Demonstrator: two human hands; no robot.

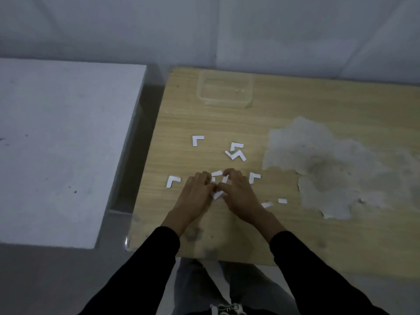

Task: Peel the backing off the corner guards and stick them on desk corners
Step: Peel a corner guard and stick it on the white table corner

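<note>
— What is the biggest thing in front of the person?

— A wooden counter [306,123], which fills the middle and the right side. To its left, across a dark gap, stands a white block [56,144] with a flat top.

— And what is on the counter?

— On its right part there is a wide grey worn patch [329,169] with a ragged edge. Near the far edge sits a clear plastic container [225,90].

— Where are the hands?

— Both are low over the middle of the counter, very close together. The left hand [195,196] and the right hand [241,194] meet at a small white piece [218,194]. The fingers of both hands are curled, and they pinch this piece from its two sides.

— Is it a corner guard or only the backing?

— I cannot tell; it is too small and blurred.

— Are there more of them?

— Yes, white L-shaped pieces [197,140] lie flat on the wood around the hands. One is far left of them, one is near the left hand [173,181], and one is just beside the right hand [254,177]. Two or three overlap behind the hands [237,151], and two more show just past the fingertips. Two short white strips [282,201] lie to the right, near the patch.
</note>
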